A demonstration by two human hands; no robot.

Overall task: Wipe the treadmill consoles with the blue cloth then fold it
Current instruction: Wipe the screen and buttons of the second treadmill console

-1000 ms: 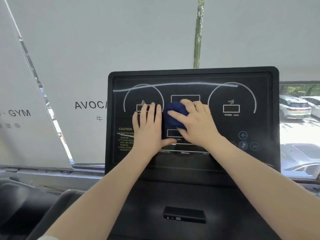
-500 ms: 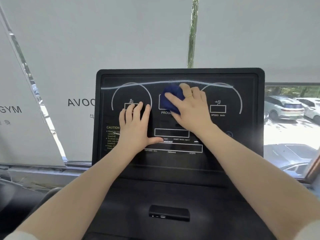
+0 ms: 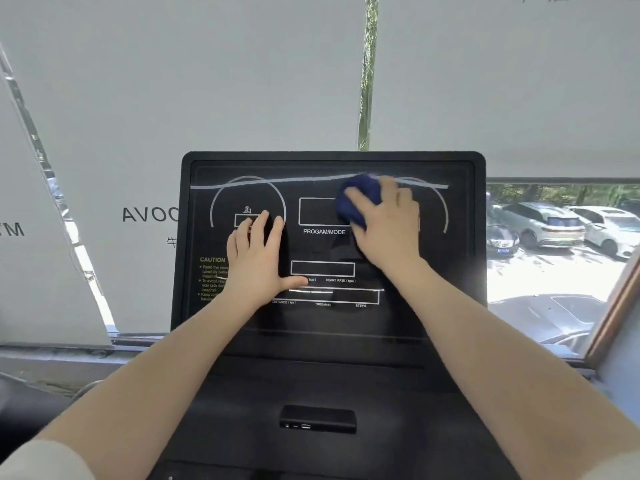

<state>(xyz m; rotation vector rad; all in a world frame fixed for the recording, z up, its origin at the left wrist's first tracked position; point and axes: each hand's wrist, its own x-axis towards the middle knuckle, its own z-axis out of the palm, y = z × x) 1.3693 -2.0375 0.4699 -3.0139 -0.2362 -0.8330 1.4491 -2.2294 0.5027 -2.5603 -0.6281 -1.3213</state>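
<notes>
My right hand grips the bunched blue cloth, pressed on the console top centre, just right of the PROGAM/MODE box. My left hand lies flat, fingers spread, over the left dial, holding nothing. White blind behind; parked cars outside at right. USB box below.

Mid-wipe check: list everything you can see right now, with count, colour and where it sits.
Treadmill console: one, black, centre, white markings.
Blue cloth: one, dark blue, bunched, upper console, right of the PROGRAM/MODE box.
USB port block: one, black, below console.
Window blinds: white, behind console.
Parked cars: several, mostly white, outside at right.
Left hand: flat on console, left side, fingers spread.
Right hand: pressing the cloth.
</notes>
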